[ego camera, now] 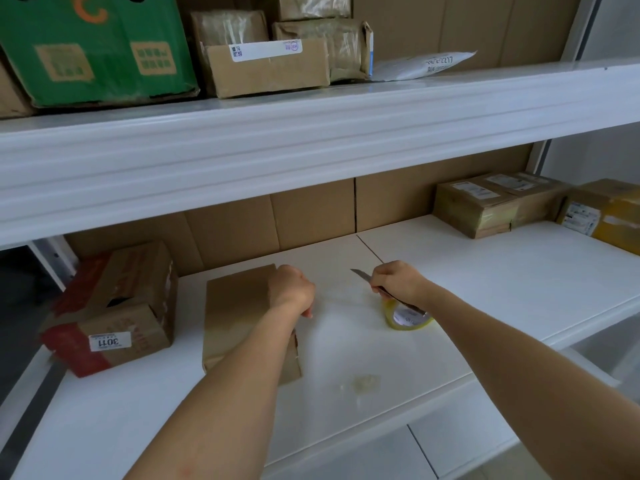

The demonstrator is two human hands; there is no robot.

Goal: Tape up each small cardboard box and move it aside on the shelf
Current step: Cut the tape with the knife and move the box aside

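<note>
A plain small cardboard box [235, 313] lies on the white shelf [346, 341] in front of me. My left hand [291, 292] rests at the box's right edge with its fingers curled, and a strip of clear tape seems to stretch from it to the right. My right hand [398, 282] grips a utility knife [360, 275] whose blade points up and left. The roll of clear tape [407, 315] sits on the shelf just below and behind that hand, partly hidden by the wrist.
A worn box with red print and a "3011" label [114, 313] stands at the left. Taped boxes [491, 206] and a yellow-taped one [609, 213] sit at the back right. A crumpled scrap of tape [363, 382] lies near the shelf's front edge. The upper shelf [311, 140] holds more parcels.
</note>
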